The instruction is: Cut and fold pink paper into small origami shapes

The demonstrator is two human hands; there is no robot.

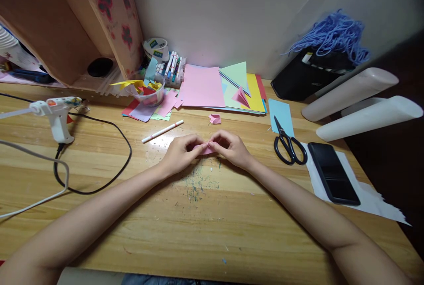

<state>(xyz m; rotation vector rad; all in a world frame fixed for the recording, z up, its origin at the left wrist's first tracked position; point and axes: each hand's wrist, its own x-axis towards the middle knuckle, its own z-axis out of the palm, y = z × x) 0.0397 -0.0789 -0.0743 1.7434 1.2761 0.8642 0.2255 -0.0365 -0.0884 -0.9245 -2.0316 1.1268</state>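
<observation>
Nearest the camera, both forearms reach out over the wooden counter (212, 232) and meet at a small pink paper piece (206, 148), which lies low on the counter, just beyond a patch of greenish scratch marks. The left hand (181, 152) is closed on the paper's left end, fingers curled over it; the right hand (232, 147) pinches the right end between thumb and fingertips. The work looks like a fold being pressed into the paper. To do it well, I would judge that the edges want lining up before any pressure goes on, then the crease run flat against the counter with a fingertip — one hand pinning, the other sliding outward from the middle. So small a piece slips easily, so the grip should stay close to the fold line.

Just beyond the pink paper piece lies a white marker (162, 131), to its left, and a finished small pink folded bit (215, 119) straight past it. Well to its right rest black scissors (289, 145) and a dark phone (333, 179). Far left of it stands a glue gun (57, 115) with its cable. Furthest back from it lies a spread of coloured paper sheets (212, 86).
</observation>
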